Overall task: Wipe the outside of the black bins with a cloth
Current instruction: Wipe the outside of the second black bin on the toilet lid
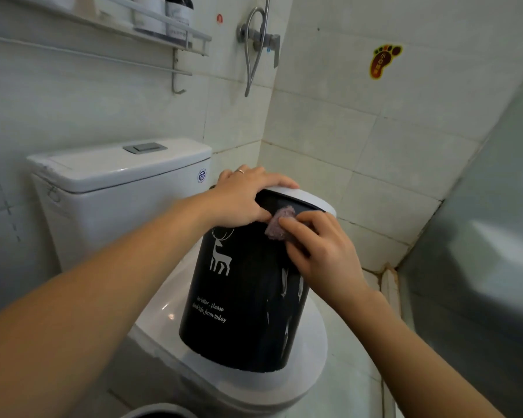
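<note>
A black bin (242,312) with a white rim, a white deer print and white lettering stands on the closed toilet lid (308,372), tilted a little. My left hand (242,200) grips the bin's top rim, thumb against the black side. My right hand (320,251) presses a small pinkish-purple cloth (280,223) against the upper side of the bin just under the rim. Most of the cloth is hidden under my fingers.
The white cistern (118,182) stands behind the bin. A second bin's rim (160,411) shows at the bottom edge. A wall shelf with bottles (163,22) and a shower hose (255,46) hang above. A grey panel (480,267) closes the right side.
</note>
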### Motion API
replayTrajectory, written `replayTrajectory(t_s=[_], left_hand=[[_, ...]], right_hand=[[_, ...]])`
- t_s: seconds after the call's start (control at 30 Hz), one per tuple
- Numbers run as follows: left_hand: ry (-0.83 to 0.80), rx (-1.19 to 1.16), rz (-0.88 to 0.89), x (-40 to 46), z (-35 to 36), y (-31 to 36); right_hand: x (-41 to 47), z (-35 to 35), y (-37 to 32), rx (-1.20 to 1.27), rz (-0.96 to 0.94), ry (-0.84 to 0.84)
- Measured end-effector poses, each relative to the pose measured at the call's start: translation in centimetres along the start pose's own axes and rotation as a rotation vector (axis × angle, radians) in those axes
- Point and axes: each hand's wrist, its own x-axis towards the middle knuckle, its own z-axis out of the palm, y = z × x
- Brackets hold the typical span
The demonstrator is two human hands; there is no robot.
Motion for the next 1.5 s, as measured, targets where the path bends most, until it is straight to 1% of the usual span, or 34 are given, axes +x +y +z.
replayTrajectory(t_s=[0.07, 0.2, 0.37, 0.57, 0.63, 0.73, 0.8, 0.87, 1.0, 1.1, 1.2, 1.3, 1.33, 1.43, 1.5], left_hand=[[0.000, 0.005, 0.000, 0.1, -0.1, 0.1], [-0.009, -0.011, -0.004, 0.2, -0.3, -0.3], [-0.014, -0.029, -0.010, 0.3, -0.3, -0.4], [0.002, -0.039, -0.017, 0.4, -0.2, -0.6], [0.013, -0.033, -0.022, 0.4, -0.1, -0.6], [0.009, -0.058, -0.038, 0.4, -0.3, -0.8], [0.005, -0.069, -0.036, 0.4, -0.4, -0.9], [0.011, -0.056, -0.033, 0.5, -0.3, -0.8], [0.010, -0.044, -0.025, 0.6, -0.3, -0.5], [0.011, -0.037, -0.025, 0.7, -0.3, -0.5], [0.013, -0.048, -0.028, 0.6, -0.2, -0.5], [0.013, -0.035, -0.033, 0.5, -0.2, -0.6], [0.014, -0.021, -0.035, 0.5, -0.2, -0.6], [0.007, -0.035, -0.029, 0.3, -0.2, -0.6], [0.006, -0.041, -0.024, 0.2, -0.2, -0.6]], right_hand=[[0.9, 0.0, 0.1, -0.005, 0.018, 0.012], [1.3, -0.1, 1.1, -0.029, -0.032, -0.007], [0.5, -0.9, 3.2, -0.042, 0.005, -0.007], [0.0, 0.0, 2.2, -0.012, 0.049, 0.015], [-1.5, 0.2, 1.6, -0.001, 0.004, -0.011], [-3.4, 0.4, 1.1, 0.008, -0.121, -0.107], [-3.2, 0.3, 1.4, 0.008, -0.147, -0.124], [-2.2, 0.3, 1.7, 0.011, -0.092, -0.077], [-0.2, 0.6, 1.7, 0.018, 0.100, 0.025], [-1.5, 1.0, 1.0, 0.033, 0.088, 0.020], [-3.9, 1.0, 0.4, 0.065, 0.029, -0.030], [-4.2, 0.7, 0.4, 0.063, -0.018, -0.078], [-3.8, 0.6, 0.6, 0.055, -0.005, -0.069], [-2.2, 0.5, 0.7, 0.046, 0.133, 0.005], [-2.2, 0.8, 0.3, 0.043, 0.158, 0.018]])
